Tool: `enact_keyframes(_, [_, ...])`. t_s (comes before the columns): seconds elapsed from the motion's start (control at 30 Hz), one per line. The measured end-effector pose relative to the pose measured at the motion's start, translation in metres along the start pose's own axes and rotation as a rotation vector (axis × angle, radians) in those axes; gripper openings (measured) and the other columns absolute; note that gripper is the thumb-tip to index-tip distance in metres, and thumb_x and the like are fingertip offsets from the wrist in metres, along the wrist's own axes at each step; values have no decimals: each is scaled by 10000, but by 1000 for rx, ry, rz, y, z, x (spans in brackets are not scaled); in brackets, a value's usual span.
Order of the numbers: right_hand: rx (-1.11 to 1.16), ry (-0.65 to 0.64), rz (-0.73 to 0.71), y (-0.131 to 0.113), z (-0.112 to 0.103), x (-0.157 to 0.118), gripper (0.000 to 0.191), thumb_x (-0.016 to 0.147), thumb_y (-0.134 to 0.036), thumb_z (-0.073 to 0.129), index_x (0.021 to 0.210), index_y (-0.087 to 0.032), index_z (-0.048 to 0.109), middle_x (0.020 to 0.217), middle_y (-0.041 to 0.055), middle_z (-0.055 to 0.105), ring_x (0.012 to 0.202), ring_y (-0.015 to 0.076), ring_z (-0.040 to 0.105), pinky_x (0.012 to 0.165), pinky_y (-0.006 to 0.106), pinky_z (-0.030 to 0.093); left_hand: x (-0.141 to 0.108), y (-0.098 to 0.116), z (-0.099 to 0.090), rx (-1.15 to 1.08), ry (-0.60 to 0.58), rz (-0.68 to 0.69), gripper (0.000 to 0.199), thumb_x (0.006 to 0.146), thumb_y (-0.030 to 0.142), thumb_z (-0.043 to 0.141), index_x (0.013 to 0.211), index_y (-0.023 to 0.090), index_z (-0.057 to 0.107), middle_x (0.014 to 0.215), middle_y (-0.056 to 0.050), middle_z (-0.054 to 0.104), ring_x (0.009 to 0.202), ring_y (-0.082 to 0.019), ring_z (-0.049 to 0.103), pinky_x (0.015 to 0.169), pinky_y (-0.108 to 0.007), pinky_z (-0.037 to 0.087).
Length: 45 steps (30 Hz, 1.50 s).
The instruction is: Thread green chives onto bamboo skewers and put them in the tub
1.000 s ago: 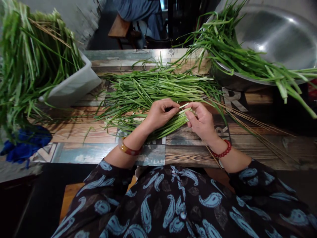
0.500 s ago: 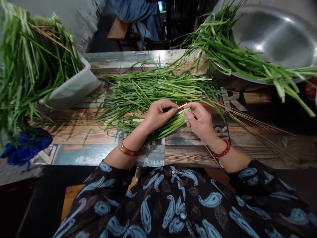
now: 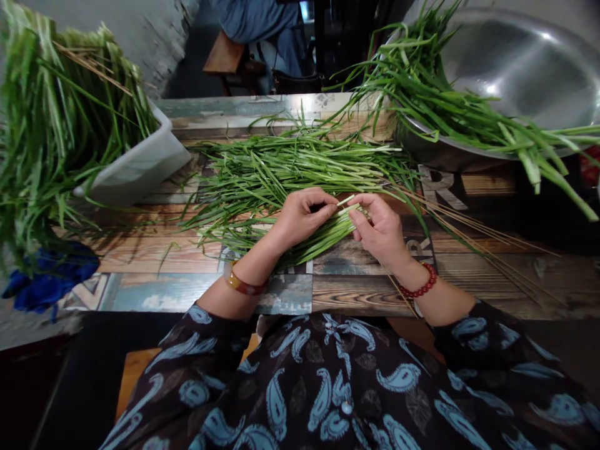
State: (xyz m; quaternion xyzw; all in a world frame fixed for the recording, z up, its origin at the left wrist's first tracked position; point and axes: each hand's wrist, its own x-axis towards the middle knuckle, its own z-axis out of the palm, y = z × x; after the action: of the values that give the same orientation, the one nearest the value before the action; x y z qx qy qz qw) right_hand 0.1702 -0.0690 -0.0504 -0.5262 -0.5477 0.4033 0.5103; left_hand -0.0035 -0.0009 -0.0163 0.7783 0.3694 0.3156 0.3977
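My left hand (image 3: 302, 215) is closed, thumb and forefinger pinching the pale end of a garlic chive (image 3: 345, 201). Close by on the right, my right hand (image 3: 380, 234) is curled around a thin bamboo skewer (image 3: 402, 292), whose lower part shows beneath the wrist. At my right fingertips the white ends of several chives sit side by side, and their green stalks (image 3: 312, 250) trail left under my left hand. Whether the skewer's tip pierces the pinched stalk is hidden by the fingers. Just beyond both hands lies a loose pile of chives (image 3: 290, 164).
Loose bamboo skewers (image 3: 478, 226) lie at right. A steel basin (image 3: 525, 69) with chives over its rim stands back right. At left, a white plastic tub (image 3: 140, 169) holds upright chives and skewers, near a blue cloth-like item (image 3: 51, 278). A seated person (image 3: 262, 25) is beyond the table.
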Motion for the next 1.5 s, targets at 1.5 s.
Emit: enact_keyframes(1.5, [53, -148, -9, -8, -6, 2, 451, 967, -501, 496, 1328, -230, 495, 645, -54, 591, 408, 77, 479, 412, 211, 386, -1, 2, -13, -218, -332, -141, 393, 866, 465, 618, 761, 99, 711, 640, -1, 595, 584, -99, 484, 567, -215, 360])
